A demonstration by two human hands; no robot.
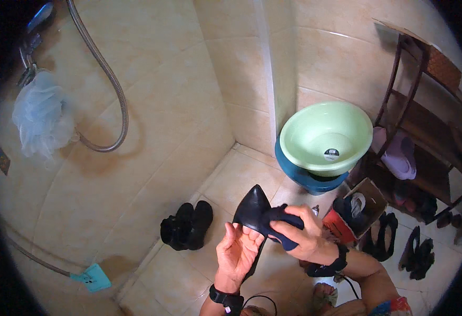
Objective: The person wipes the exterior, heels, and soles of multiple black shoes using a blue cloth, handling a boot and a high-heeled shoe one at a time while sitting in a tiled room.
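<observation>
A black pointed-toe shoe (253, 204) is held up in front of me, its toe pointing away. My left hand (237, 254) supports it palm up, with the fingertips tucked at the shoe and the thumb sticking out to the side. In my right hand (307, 237) is a bunched dark blue cloth (282, 227), gripped between thumb and fingers and pressed against the shoe's right side. Part of the shoe's rear runs down behind my left hand. Both wrists wear black bands.
Black ankle boots (195, 224) stand by the left wall. A light green basin (320, 126) sits in a blue basin (315, 184). Right of it are an open shoe box (368, 203), black flats (382, 237) and a brown rack (426, 126). A metal hose (116, 87) hangs left.
</observation>
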